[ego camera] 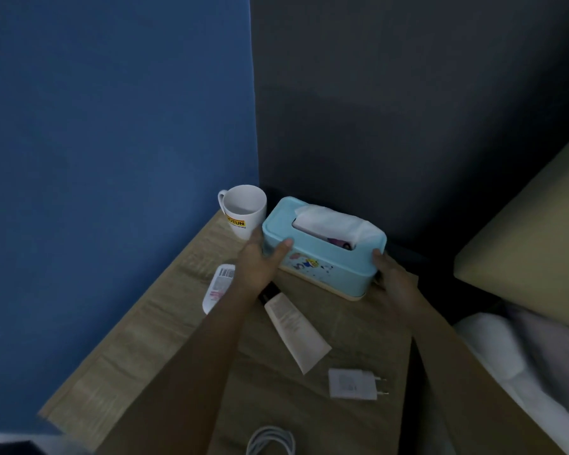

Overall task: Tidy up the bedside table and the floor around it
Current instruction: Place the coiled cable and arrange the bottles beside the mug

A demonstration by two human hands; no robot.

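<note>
A light blue tissue box point(322, 257) with a white tissue sticking out stands at the back of the wooden bedside table point(165, 323). My left hand point(260, 261) grips its left end, thumb on the lid. My right hand point(391, 270) holds its right end. A white mug point(243, 211) with a yellow logo stands upright in the back corner, just left of the box. A white tube point(296, 330) lies flat in the middle. A white bottle point(219, 287) lies partly hidden under my left forearm. A white charger plug point(355, 384) and a coiled white cable point(270, 441) lie nearer me.
A blue wall point(112, 126) runs along the table's left side and a dark wall point(408, 110) behind it. A bed with a tan headboard point(532, 231) and white bedding point(519, 362) sits close on the right.
</note>
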